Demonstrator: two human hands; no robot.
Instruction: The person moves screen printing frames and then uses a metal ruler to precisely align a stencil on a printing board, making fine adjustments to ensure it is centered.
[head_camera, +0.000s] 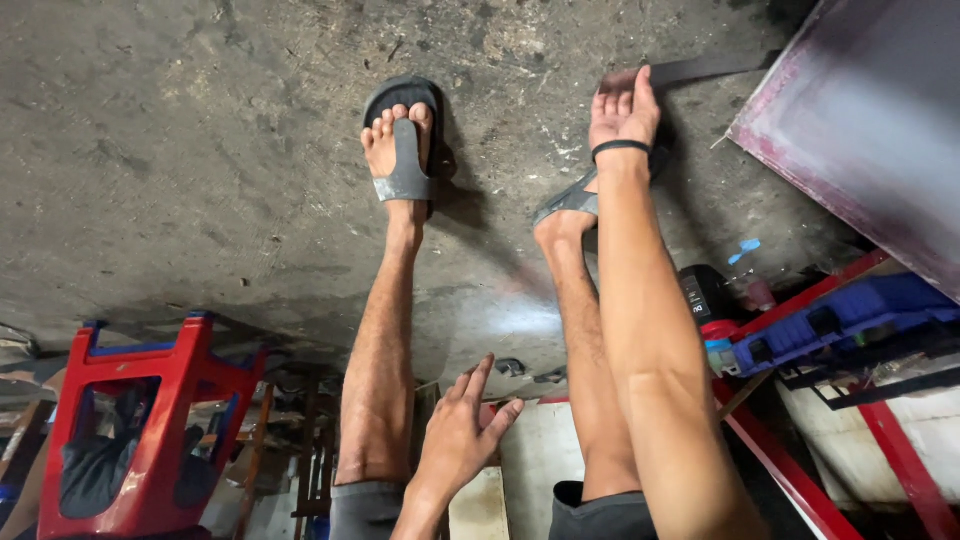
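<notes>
Left hand (462, 428) hangs nearest, fingers spread, its grip loose and holding nothing, just above the knees. Farther out, the right hand (622, 108) stretches down by the right sandal (572, 203), grip closing on a flat dark strip (700, 69) lying on the concrete floor (200, 150). Best pinch it by the end and lift cleanly.

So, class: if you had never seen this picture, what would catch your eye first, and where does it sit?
The right hand, a black band at its wrist, reaches far down to a dark strip on the concrete floor at top right. Two bare legs in grey sandals run up the middle, with the left hand open and empty low in the centre. A red stool stands at bottom left.
</notes>
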